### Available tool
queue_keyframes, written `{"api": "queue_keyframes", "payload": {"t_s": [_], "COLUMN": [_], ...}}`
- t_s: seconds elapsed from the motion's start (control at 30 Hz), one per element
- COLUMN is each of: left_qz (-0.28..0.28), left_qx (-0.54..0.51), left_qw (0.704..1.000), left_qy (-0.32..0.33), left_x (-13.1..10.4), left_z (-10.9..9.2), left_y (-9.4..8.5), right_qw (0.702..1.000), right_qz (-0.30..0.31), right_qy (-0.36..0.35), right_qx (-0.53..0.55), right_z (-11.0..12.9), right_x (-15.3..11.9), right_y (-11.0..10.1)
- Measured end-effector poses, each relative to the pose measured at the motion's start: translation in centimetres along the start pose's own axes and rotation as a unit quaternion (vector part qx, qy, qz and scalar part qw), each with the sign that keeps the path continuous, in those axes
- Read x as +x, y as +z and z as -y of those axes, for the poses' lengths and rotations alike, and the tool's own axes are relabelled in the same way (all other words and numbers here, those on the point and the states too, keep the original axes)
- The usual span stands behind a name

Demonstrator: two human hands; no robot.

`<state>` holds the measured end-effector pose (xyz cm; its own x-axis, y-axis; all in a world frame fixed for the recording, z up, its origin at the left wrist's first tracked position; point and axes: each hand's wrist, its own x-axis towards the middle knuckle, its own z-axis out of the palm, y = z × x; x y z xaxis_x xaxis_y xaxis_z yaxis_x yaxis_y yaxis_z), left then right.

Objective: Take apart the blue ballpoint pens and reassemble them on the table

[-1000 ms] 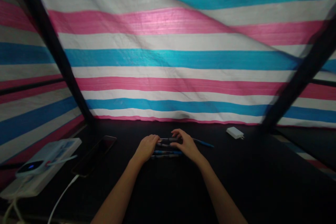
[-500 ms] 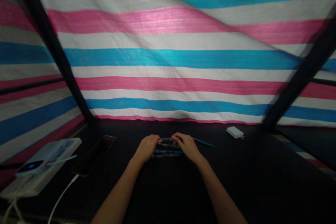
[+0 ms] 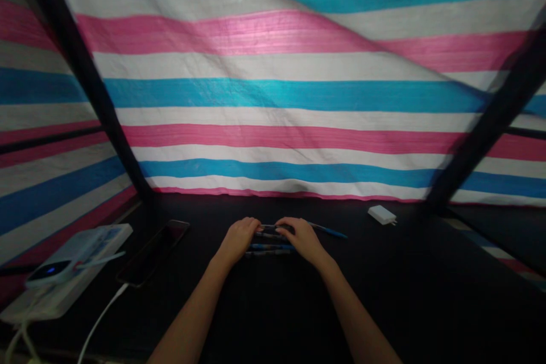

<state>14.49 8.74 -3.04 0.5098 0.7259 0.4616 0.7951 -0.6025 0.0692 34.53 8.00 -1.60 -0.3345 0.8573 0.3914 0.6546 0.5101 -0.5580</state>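
Left hand [image 3: 239,237] and right hand [image 3: 301,238]: grip narrow, both pinching one pen [image 3: 268,226], toward far edge of table [image 3: 273,313]. Other pens [image 3: 269,247] just nearer.

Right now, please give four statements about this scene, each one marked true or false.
1. The bare left grip touches the dark rectangular phone. False: it is at the row of slim pens.
2. The white boxy charger lies to the right of the bare right grip. True.
3. The slim blue-ended pen juts out left of the left grip. False: it juts out right of the right grip.
4. A thin white cable reaches the phone's near end. True.
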Motion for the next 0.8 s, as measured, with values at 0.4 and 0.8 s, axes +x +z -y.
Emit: {"api": "queue_keyframes", "payload": {"t_s": [0.4, 0.8], "left_qz": [-0.045, -0.060], "left_qx": [0.055, -0.074], "left_qw": [0.994, 0.995], "left_qy": [0.081, 0.001], "left_x": [-0.4, 0.0], "left_z": [0.2, -0.1], "left_y": [0.6, 0.8], "right_qw": [0.999, 0.995], "right_qz": [0.001, -0.043], "right_qy": [-0.011, 0.037], "right_qx": [-0.047, -0.087], "right_z": [1.0, 1.3], "right_x": [-0.2, -0.1], "right_y": [0.5, 1.4]}}
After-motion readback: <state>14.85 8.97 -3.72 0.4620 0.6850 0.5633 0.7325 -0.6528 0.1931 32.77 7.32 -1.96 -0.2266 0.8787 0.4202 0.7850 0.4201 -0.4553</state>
